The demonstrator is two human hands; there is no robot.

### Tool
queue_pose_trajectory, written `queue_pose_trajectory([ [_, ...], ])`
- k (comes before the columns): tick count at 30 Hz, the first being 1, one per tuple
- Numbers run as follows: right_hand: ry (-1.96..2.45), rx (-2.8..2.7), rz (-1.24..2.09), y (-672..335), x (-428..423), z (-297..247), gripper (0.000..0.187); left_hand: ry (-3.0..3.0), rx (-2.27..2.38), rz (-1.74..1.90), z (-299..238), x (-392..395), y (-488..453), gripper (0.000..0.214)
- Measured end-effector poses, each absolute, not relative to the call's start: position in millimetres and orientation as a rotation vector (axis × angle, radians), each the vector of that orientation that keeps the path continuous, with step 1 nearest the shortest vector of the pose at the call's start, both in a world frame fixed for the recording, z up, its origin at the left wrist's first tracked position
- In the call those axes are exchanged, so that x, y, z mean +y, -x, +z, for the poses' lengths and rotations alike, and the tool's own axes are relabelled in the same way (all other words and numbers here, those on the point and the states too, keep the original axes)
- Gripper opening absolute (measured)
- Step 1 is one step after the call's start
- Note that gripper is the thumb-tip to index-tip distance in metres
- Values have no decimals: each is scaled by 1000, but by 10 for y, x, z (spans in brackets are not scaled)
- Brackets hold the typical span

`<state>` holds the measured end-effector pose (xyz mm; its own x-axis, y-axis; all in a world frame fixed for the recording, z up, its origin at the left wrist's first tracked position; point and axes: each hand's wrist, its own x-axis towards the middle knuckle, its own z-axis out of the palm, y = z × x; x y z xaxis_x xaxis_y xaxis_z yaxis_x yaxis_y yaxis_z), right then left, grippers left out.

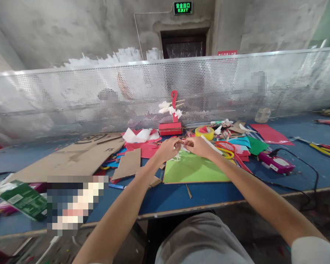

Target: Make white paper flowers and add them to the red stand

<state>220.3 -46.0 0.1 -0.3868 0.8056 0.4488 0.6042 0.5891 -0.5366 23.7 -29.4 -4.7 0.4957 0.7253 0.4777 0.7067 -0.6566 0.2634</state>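
Over a light green sheet of paper (198,170), my left hand (169,149) and my right hand (200,146) meet with their fingertips nearly touching. Both are closed in a pinch. Small bits of red and white show between the fingertips, too small to name. Thin white strips (176,157) hang or lie just below my left hand; I cannot tell which. Behind the hands stands a red paper piece with a hooked upright (174,110) on a red box-like base (170,129), with white paper flowers (172,110) on thin sticks attached.
A roll of yellow tape (204,133), scissors with yellow handles (226,153) and coloured paper scraps crowd the middle. Cardboard (71,157) lies left. A purple device (276,163) with a black cable and red-yellow pliers (323,148) lie right. A perforated metal screen (222,91) borders the back.
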Motion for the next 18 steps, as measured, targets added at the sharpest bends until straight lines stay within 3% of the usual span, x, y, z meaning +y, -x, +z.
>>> queue_pose_trajectory([
  [9,1096,-2133,332,-2226,-396,-34,10,-2637,1284,878,-58,-256,-231,18],
  [15,953,-2251,233,-2226,-424,-28,36,-2464,1141,903,-100,-188,-210,15],
  [18,857,-2308,212,-2210,-407,-50,34,-2324,1030,909,-138,-139,-197,13],
])
